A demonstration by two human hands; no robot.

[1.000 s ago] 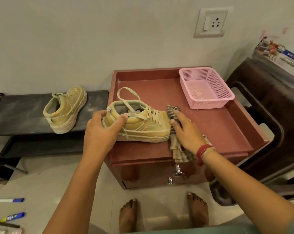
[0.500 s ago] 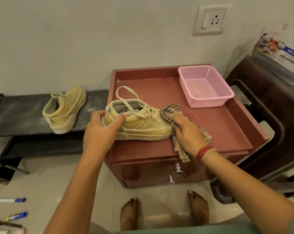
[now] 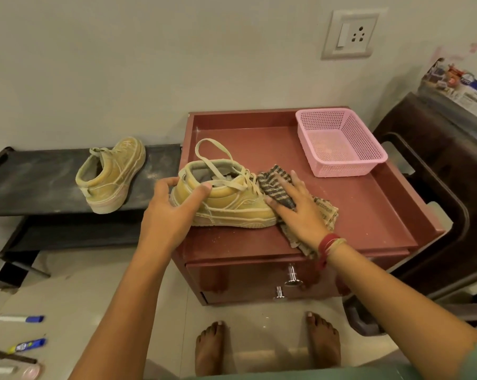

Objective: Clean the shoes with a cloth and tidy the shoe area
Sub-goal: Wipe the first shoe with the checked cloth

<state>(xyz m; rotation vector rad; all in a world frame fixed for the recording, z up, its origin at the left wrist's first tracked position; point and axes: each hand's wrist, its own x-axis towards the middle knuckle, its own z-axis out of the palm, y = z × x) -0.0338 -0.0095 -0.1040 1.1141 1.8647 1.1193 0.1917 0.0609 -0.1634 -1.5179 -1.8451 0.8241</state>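
Near-left on the tabletop [image 3: 349, 215], the left hand [image 3: 169, 215] curls its grip round the heel of the dusty shoe [image 3: 232, 207]. The right hand [image 3: 303, 215], grip flat, presses the limp cloth [image 3: 275, 182] against its toe. The shoe is probably light and stiff-soled, so the heel holds best.

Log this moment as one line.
left hand grips sneaker heel | right hand presses checked cloth on toe | second sneaker on black rack

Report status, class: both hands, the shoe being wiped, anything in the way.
Left hand grips shoe at heel, steadying it on cabinet. Right hand flat, pressing cloth on toe. Path clear; pink basket sits apart.
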